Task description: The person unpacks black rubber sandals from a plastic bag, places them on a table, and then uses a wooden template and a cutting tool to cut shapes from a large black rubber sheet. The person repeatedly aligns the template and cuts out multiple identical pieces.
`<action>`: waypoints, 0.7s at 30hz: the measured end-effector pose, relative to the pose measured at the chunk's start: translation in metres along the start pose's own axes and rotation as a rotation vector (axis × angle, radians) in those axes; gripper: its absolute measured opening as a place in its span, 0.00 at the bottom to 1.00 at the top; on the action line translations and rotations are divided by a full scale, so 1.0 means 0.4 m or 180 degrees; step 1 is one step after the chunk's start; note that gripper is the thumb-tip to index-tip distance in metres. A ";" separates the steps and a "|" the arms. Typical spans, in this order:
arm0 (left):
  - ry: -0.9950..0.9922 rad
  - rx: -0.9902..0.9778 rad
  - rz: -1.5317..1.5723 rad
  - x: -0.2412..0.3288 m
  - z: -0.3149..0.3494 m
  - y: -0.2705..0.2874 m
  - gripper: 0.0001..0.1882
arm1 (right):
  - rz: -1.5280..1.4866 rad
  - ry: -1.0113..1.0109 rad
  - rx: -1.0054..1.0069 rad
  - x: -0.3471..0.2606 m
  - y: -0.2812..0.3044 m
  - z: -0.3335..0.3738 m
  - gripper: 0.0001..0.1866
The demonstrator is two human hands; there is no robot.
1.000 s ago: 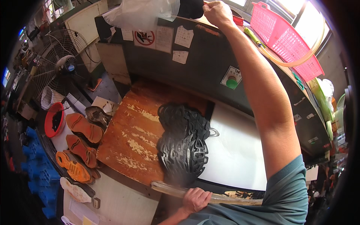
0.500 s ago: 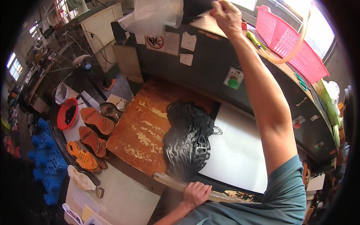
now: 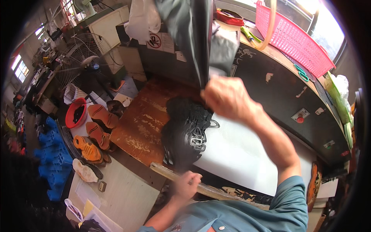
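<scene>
- Head view, only one there is, so everything here is placed relative to the black pile of cut-out pieces. That pile sits partly on the worn brown board and right beside the white surface.
- Right hand: fist closed tight around a gathered bit of a shiny black sheet, looks like plastic. It's up past the far side of the pile, and the sheet fans out beyond the fist, away from the pile.
- Left hand: on the near side of the pile, at the pale strip. Fingers look curled, but it's blurry, so I can't tell whether it's gripping the strip or just resting there.
- Tips, my opinion only: keep a good bunch of sheet in that right fist, since thin slick stuff probably slips if you pinch just an edge. I'd carry it high over the pile too, because those loops look ready to snag loose folds.
- I'd also keep the left hand steady on the near side, clear of the sheet.
- Off to the left of the pile: shoe soles and a red bowl.
</scene>
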State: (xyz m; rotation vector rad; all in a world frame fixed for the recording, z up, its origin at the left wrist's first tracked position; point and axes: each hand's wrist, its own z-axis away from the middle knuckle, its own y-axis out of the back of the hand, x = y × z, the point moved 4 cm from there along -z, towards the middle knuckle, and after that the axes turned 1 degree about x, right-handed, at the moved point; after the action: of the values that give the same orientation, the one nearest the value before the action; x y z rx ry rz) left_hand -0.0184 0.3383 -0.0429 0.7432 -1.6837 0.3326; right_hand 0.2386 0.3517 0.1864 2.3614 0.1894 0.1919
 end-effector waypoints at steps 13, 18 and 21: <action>0.1145 0.1161 0.2105 0.092 -0.098 0.058 0.12 | -0.3127 -0.0219 -0.0915 -0.630 -0.021 0.427 0.10; 0.0617 0.1386 0.1347 0.111 0.033 0.082 0.13 | -0.3396 -0.0460 -0.1305 -0.550 0.045 0.449 0.10; 0.0515 0.1100 0.0968 0.158 0.116 0.086 0.13 | -0.2600 -0.0844 0.0138 -0.388 0.071 0.377 0.20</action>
State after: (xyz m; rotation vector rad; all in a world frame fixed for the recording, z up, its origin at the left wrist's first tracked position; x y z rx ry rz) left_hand -0.0815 0.3185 0.0113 0.6874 -1.6019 0.8914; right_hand 0.1185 0.1994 0.0863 2.1305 0.9950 -0.5150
